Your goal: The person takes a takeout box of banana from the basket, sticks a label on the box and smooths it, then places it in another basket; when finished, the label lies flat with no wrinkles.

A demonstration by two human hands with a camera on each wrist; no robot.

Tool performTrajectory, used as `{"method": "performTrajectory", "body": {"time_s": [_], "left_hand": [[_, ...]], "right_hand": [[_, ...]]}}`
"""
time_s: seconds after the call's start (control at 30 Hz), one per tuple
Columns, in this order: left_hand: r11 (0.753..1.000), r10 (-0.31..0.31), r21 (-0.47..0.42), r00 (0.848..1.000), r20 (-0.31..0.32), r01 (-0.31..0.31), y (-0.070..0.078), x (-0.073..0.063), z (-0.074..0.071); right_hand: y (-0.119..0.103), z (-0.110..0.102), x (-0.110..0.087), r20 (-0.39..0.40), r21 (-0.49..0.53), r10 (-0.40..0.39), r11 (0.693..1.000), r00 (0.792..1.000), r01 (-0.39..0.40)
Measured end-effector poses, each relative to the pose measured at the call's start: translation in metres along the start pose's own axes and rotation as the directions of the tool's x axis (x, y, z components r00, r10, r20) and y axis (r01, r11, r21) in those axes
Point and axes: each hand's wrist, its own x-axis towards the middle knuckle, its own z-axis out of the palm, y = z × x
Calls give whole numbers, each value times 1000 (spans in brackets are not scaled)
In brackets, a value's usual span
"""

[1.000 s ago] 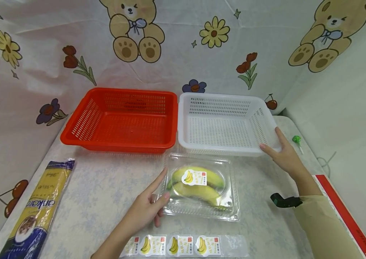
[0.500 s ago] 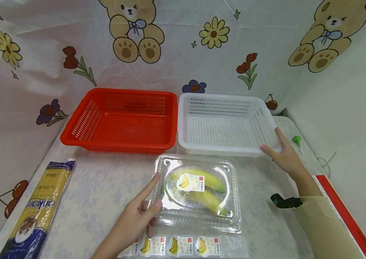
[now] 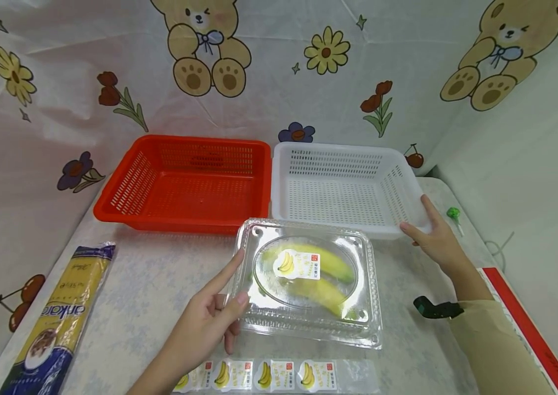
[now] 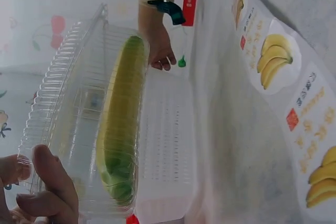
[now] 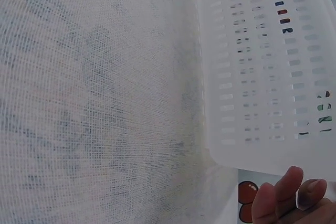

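Observation:
A clear plastic clamshell box (image 3: 279, 323) with bananas (image 3: 328, 263) inside is raised off the table in front of the white basket (image 3: 343, 227). On its lid sits a white banana label (image 3: 298, 265). My left hand (image 3: 204, 318) grips the box's left edge, thumb on the near side; in the left wrist view its fingers (image 4: 55, 182) curl at the box's rim. My right hand (image 3: 437, 241) holds the front right corner of the white basket, thumb and forefinger spread along the rim. Its fingertips (image 5: 289, 184) show at the basket's end in the right wrist view.
Left of the white basket stands a red basket (image 3: 185, 225). A strip of banana labels (image 3: 279, 375) lies at the table's front. A yellow and blue ankara packet (image 3: 56, 323) lies at left, a green lollipop (image 3: 453, 213) at right. A patterned cloth (image 3: 269, 71) hangs behind.
My left hand has lifted the clamshell box off the table, first drawing it nearer and left, then raising it towards the white basket. The right hand stays at the basket.

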Motion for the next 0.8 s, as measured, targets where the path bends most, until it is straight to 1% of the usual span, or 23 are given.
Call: {"method": "performTrajectory", "body": {"time_s": [0.13,0.27,0.43,0.5,0.57,0.67,0.8], "left_hand": [[998,60,-24,998,27,-60,9,11,0],[993,114,-30,993,37,-113,17,25,0],[988,153,-23,986,60,-152,28,47,-2],[988,154,-16,986,72,-153,34,57,-3],[990,141,-18,987,82,-140,40,66,-4],[993,112,-52,989,100,-108,50,82,-3],[992,88,-97,991,96,-79,59,106,0]], "right_hand": [[0,0,-1,-5,9,-7,1000,1000,7],[0,0,-2,-13,10,-13,1000,1000,13],[1,1,-2,-14,22,-33,999,999,33],[1,1,-2,-11,28,-37,999,999,37],[2,1,-2,-10,30,-39,999,999,40],[2,-1,-2,-14,20,-35,999,999,35],[1,-2,-4,-6,20,-17,1000,1000,17]]}}
